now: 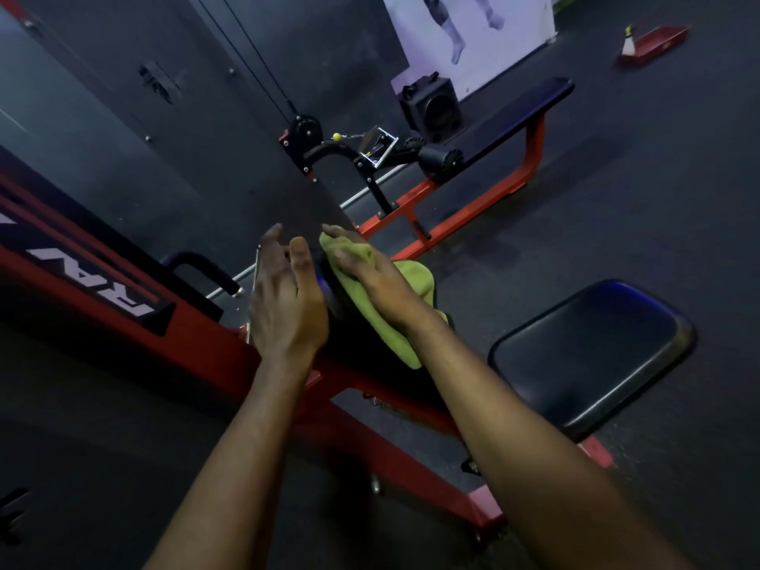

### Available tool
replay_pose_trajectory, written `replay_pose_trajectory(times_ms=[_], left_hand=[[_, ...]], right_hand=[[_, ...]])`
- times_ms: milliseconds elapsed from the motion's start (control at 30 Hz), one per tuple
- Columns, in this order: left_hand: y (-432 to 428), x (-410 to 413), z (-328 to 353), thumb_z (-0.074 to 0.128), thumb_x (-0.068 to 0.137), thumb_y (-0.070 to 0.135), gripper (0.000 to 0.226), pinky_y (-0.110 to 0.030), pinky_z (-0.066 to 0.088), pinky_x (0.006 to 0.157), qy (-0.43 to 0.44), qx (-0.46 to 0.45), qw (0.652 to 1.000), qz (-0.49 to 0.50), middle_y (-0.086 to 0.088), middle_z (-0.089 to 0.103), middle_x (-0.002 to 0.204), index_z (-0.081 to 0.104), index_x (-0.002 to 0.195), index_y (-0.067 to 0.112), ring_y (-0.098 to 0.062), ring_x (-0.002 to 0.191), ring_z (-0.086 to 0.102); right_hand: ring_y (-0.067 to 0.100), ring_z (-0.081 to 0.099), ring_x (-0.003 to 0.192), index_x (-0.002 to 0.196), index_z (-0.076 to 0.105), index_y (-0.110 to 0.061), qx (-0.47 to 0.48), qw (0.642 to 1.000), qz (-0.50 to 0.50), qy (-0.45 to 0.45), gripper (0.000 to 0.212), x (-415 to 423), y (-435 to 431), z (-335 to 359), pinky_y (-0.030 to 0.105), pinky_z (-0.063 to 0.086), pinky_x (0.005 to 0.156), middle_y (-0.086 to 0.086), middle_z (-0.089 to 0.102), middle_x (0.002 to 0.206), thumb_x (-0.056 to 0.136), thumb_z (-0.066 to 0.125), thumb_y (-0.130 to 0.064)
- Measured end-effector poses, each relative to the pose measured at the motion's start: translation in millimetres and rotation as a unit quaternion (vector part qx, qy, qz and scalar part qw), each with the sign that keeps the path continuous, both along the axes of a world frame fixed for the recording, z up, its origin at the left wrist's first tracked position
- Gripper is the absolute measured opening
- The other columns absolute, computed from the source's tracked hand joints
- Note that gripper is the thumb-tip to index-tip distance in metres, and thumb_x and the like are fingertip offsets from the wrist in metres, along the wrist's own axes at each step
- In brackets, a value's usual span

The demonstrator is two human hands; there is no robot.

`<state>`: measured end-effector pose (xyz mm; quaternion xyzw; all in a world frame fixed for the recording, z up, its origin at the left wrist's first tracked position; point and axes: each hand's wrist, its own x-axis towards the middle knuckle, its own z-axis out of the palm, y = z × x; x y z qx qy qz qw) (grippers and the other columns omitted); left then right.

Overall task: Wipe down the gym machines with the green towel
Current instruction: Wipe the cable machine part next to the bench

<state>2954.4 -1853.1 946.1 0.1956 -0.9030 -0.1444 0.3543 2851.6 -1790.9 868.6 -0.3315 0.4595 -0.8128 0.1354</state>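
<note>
Towel: the green towel (pixel 413 283) is draped over a dark pad (pixel 331 300) on the machine (pixel 123 281). It is bunched under the right hand, and its loose end hangs toward the red frame (pixel 370 442).
Right hand: the right hand (pixel 366 273) lies flat on the cloth with its fingers stretched out, pressing rather than pinching. This probably lets the cloth follow the pad's curve as it wipes.
Left hand: the left hand (pixel 288 298) is spread, fingers straight and thumb up, at the pad's opposite side. It holds nothing and is probably bracing the pad against the push.
Contact: whether the left palm actually touches the pad cannot be told.
Hidden: the hands and cloth cover most of the pad, so its shape and mounting are unclear.
Hard to read: the room is dim and the view is tilted. The white lettering on the machine is cut off at the left edge.
Nearby: a black seat (pixel 592 355) sits to the right of the arms, apart from the cloth. A bench (pixel 514 121) stands well beyond.
Cut off: the poster (pixel 473 26) is clipped by the top edge, and the red tray (pixel 654 43) is small and blurred.
</note>
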Motion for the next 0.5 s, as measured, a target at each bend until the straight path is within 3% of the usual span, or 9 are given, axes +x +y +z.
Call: replay_pose_trajectory(times_ms=[100, 200, 300, 400, 500], left_hand=[[-1, -2, -1, 0.016, 0.102, 0.062, 0.062, -0.038, 0.043, 0.092, -0.009, -0.008, 1.0, 0.005, -0.003, 0.058, 0.135, 0.037, 0.146, 0.024, -0.023, 0.12, 0.057], [-1, -3, 0, 0.023, 0.105, 0.057, 0.058, -0.032, 0.037, 0.087, -0.012, -0.015, 1.0, 0.011, -0.002, 0.06, 0.131, 0.043, 0.143, 0.019, -0.021, 0.118, 0.057], [0, -4, 0, 0.025, 0.104, 0.057, 0.057, -0.033, 0.037, 0.088, -0.016, -0.019, 1.0, 0.017, -0.002, 0.061, 0.13, 0.047, 0.141, 0.02, -0.022, 0.119, 0.057], [-2, -4, 0, 0.026, 0.104, 0.057, 0.055, -0.035, 0.04, 0.088, -0.015, -0.02, 0.999, 0.02, 0.0, 0.062, 0.127, 0.049, 0.138, 0.02, -0.023, 0.117, 0.058], [-3, -4, -1, 0.027, 0.104, 0.055, 0.053, -0.035, 0.041, 0.086, -0.01, -0.024, 1.0, 0.017, 0.005, 0.062, 0.119, 0.05, 0.135, 0.02, -0.023, 0.113, 0.058]], right_hand=[[0.005, 0.046, 0.141, 0.141, 0.06, -0.026, 0.046, 0.998, -0.014, -0.031, 0.049, -1, 8, -43, 0.03, 0.029, 0.122, -0.009, 0.055, 0.149, 0.093, 0.064, -0.037], [0.011, 0.051, 0.136, 0.139, 0.06, -0.02, 0.128, 0.987, -0.027, -0.095, 0.04, -9, 20, -98, 0.023, 0.033, 0.114, -0.004, 0.058, 0.144, 0.1, 0.062, -0.023], [0.026, 0.061, 0.124, 0.127, 0.066, -0.016, 0.239, 0.939, -0.04, -0.242, 0.03, -20, 39, -173, 0.033, 0.044, 0.106, 0.005, 0.067, 0.126, 0.099, 0.065, -0.027], [0.029, 0.066, 0.106, 0.118, 0.069, -0.009, 0.299, 0.894, -0.029, -0.333, 0.033, -29, 53, -230, 0.038, 0.05, 0.098, 0.013, 0.071, 0.116, 0.097, 0.065, -0.034], [0.032, 0.063, 0.105, 0.125, 0.064, 0.0, 0.336, 0.86, -0.037, -0.383, 0.056, -45, 49, -255, 0.036, 0.047, 0.09, 0.011, 0.067, 0.107, 0.092, 0.067, -0.044]])
